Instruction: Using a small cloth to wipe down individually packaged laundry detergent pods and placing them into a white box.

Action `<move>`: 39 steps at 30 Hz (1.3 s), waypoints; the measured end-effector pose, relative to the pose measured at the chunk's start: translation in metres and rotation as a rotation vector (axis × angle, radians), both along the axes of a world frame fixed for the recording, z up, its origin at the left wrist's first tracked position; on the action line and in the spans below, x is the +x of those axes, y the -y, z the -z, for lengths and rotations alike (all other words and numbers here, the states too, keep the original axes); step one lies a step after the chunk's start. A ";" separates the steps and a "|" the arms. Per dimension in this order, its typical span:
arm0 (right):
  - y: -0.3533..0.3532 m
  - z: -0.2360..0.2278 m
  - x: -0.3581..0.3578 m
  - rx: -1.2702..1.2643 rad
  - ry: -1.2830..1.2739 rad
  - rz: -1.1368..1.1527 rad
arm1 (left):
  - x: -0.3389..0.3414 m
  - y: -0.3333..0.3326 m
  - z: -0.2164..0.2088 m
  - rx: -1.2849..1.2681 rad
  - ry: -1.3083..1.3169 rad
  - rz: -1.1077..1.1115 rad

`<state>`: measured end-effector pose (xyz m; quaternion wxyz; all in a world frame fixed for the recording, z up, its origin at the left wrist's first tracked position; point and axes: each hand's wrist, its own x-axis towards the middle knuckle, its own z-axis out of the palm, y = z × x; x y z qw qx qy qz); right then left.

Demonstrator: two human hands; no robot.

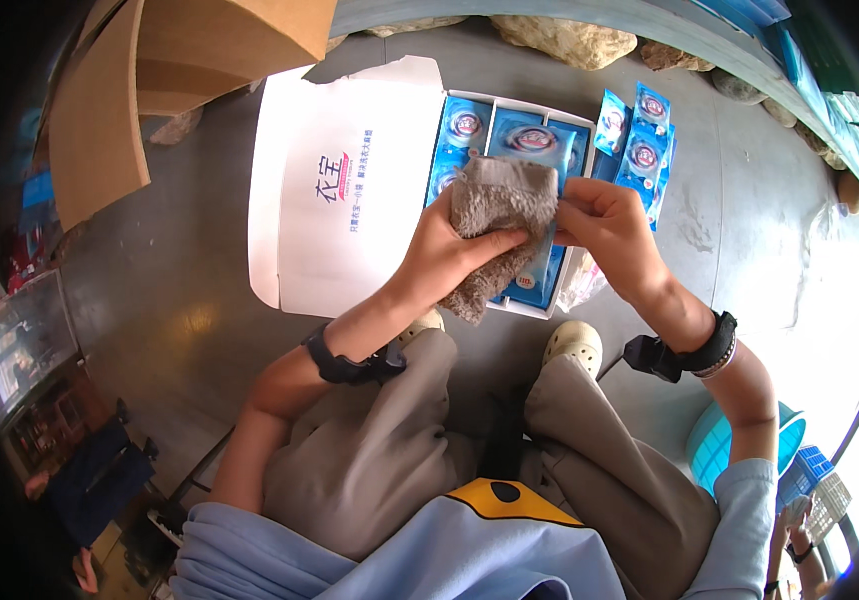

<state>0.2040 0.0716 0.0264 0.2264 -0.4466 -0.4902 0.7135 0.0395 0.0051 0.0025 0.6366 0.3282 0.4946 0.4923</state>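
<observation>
My left hand (449,248) is closed around a grey-brown fuzzy cloth (502,195), its thumb lying across the front. The cloth hangs over an open white carton (539,103) filled with blue packets (465,126). At the cloth's right edge, my right hand (599,222) is closed in a pinch. What those fingertips grip is hidden; the cloth's border and a blue packet's edge both lie there. Another blue packet (531,140) shows partly behind the cloth. The carton's white lid (334,270) is folded out flat to the left.
More blue packets (646,155) are stacked right of the carton, with clear plastic wrap (582,283) nearer me. An open brown cardboard box (99,130) stands far left. Rocks (564,42) line the far edge. A turquoise basin (714,445) sits beside my right arm. Other people appear at the lower edges.
</observation>
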 end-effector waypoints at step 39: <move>-0.017 -0.002 0.015 -0.238 -0.068 0.149 | -0.046 0.037 0.023 -0.319 1.033 0.009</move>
